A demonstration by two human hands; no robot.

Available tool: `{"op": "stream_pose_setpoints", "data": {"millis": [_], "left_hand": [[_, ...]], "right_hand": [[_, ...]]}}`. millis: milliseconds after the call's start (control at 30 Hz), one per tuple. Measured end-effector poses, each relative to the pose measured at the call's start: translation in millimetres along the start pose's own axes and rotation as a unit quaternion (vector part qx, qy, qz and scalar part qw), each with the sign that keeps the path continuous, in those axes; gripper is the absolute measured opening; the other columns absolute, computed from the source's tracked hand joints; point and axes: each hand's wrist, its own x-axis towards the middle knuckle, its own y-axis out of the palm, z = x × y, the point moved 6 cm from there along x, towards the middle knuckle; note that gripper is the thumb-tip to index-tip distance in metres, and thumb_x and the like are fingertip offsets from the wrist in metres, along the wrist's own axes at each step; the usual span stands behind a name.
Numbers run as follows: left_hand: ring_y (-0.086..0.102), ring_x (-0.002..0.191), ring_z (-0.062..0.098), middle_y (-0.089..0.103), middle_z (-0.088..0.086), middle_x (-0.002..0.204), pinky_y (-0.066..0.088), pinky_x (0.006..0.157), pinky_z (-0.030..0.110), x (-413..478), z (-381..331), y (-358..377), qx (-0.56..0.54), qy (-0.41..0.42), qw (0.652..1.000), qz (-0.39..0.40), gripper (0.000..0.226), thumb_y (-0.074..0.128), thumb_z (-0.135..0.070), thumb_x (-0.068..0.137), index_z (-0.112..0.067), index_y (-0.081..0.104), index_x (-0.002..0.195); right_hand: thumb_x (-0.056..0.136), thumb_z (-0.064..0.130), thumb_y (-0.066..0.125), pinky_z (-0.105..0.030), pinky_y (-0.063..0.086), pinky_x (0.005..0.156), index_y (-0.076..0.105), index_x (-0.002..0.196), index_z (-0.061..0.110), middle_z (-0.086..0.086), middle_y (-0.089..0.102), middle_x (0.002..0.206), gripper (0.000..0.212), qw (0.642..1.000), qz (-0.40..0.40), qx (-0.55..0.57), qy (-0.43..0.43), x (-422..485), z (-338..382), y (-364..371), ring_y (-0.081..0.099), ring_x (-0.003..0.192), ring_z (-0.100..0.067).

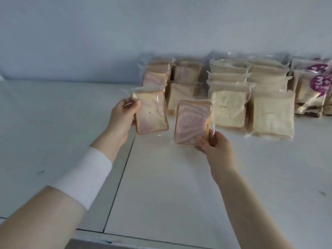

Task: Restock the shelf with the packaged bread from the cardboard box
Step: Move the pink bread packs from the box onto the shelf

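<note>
My left hand [124, 115] grips a clear-wrapped slice of pink-swirled bread [150, 113] by its left edge, held just above the white shelf [161, 177]. My right hand [213, 146] pinches the lower right corner of a second pink-swirled bread pack [192, 121], which leans toward the rows behind it. Several more swirled packs [185, 72] stand in rows right behind both held packs. The cardboard box is out of view.
Rows of plain white bread packs [273, 114] fill the shelf to the right, and packs with purple round labels [312, 90] stand at the far right. A pale wall [125, 33] backs the shelf. A seam [118, 184] divides two shelf boards; the front edge [125, 238] runs below.
</note>
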Motion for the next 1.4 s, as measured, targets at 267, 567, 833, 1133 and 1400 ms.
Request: {"op": "stream_pose_setpoints", "data": {"millis": [267, 567, 833, 1133, 1400], "left_hand": [[0.059, 0.101, 0.022, 0.063, 0.009, 0.113, 0.046, 0.089, 0.033, 72.9, 27.5, 14.5, 0.075, 0.007, 0.995, -0.061, 0.032, 0.059, -0.026, 0.089, -0.008, 0.056, 0.115], [0.042, 0.126, 0.030, 0.047, 0.018, 0.134, 0.028, 0.105, 0.032, 71.7, 10.6, 18.1, 0.258, 0.070, 0.962, -0.052, 0.057, 0.056, -0.033, 0.090, 0.000, 0.040, 0.132], [0.051, 0.109, 0.033, 0.058, 0.016, 0.114, 0.034, 0.091, 0.041, -88.4, -65.9, 121.7, 0.429, 0.493, 0.726, 0.215, 0.035, 0.056, -0.024, 0.087, -0.008, 0.054, 0.118], [0.047, 0.113, 0.030, 0.051, 0.012, 0.123, 0.038, 0.090, 0.041, -419.5, -20.9, 345.9, 0.461, 0.583, 0.499, 0.445, 0.033, 0.051, -0.029, 0.090, -0.012, 0.046, 0.118], [0.045, 0.119, 0.031, 0.047, 0.014, 0.126, 0.041, 0.091, 0.043, -658.7, 108.6, 441.2, 0.490, 0.531, 0.385, 0.573, 0.037, 0.051, -0.027, 0.090, -0.010, 0.042, 0.122]], "right_hand": [[0.084, 0.037, 0.063, -0.032, 0.029, 0.097, 0.056, 0.120, 0.009, -0.014, 0.050, 0.118, 0.046, 0.932, -0.172, -0.310, -0.070, 51.6, 7.9, 39.8, 0.040, 0.113, -0.031], [0.088, 0.039, 0.056, -0.035, 0.030, 0.102, 0.046, 0.127, 0.011, -0.008, 0.053, 0.130, 0.049, 0.894, -0.175, -0.402, -0.091, 26.4, 20.3, 42.1, 0.040, 0.120, -0.028], [0.084, 0.025, 0.064, -0.037, 0.035, 0.097, 0.044, 0.129, 0.014, -0.011, 0.041, 0.132, 0.050, 0.810, -0.231, -0.528, -0.110, -76.4, 44.2, -59.9, 0.036, 0.121, -0.030], [0.085, 0.021, 0.058, -0.043, 0.040, 0.091, 0.041, 0.127, 0.013, -0.012, 0.036, 0.128, 0.046, 0.699, -0.332, -0.632, 0.045, -272.0, 1.6, -336.0, 0.034, 0.118, -0.032], [0.085, 0.022, 0.057, -0.043, 0.040, 0.091, 0.042, 0.122, 0.014, -0.012, 0.038, 0.127, 0.040, 0.667, -0.395, -0.559, 0.294, -479.5, -125.5, -529.5, 0.035, 0.116, -0.031]]}}
